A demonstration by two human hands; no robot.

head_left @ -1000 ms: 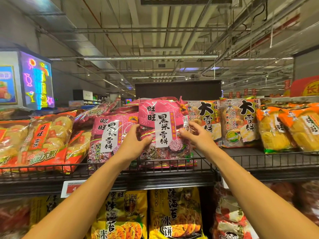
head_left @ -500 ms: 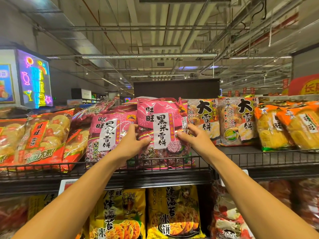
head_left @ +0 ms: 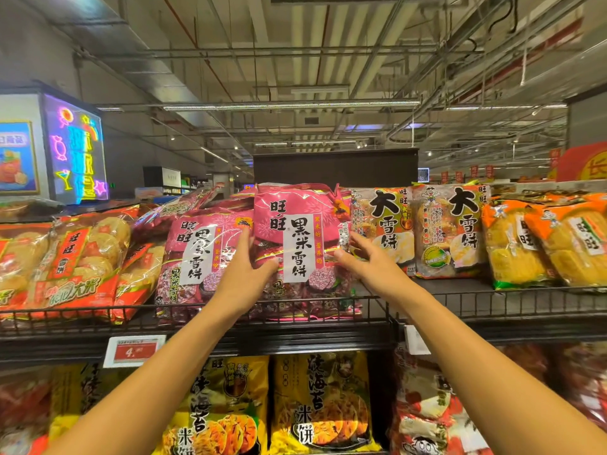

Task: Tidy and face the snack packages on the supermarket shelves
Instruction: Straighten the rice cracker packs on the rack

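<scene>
Supermarket top shelf (head_left: pixel 492 310); pink package (head_left: pixel 297 244) upright at wire rail, left hand (head_left: pixel 244 274) and right hand (head_left: pixel 369 262) clasping its sides, fingers curled round edges; facing step; next likely squaring it forward.

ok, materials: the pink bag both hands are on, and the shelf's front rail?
Pink bag: looks like thin glossy plastic film; it shows crinkles and bright glare streaks, with a clear lower window showing dark crackers. Left hand and right hand hold its sides.
Front rail: looks like dark-coated metal wire, thin straight bars in a low fence; the coating type is unclear.
</scene>
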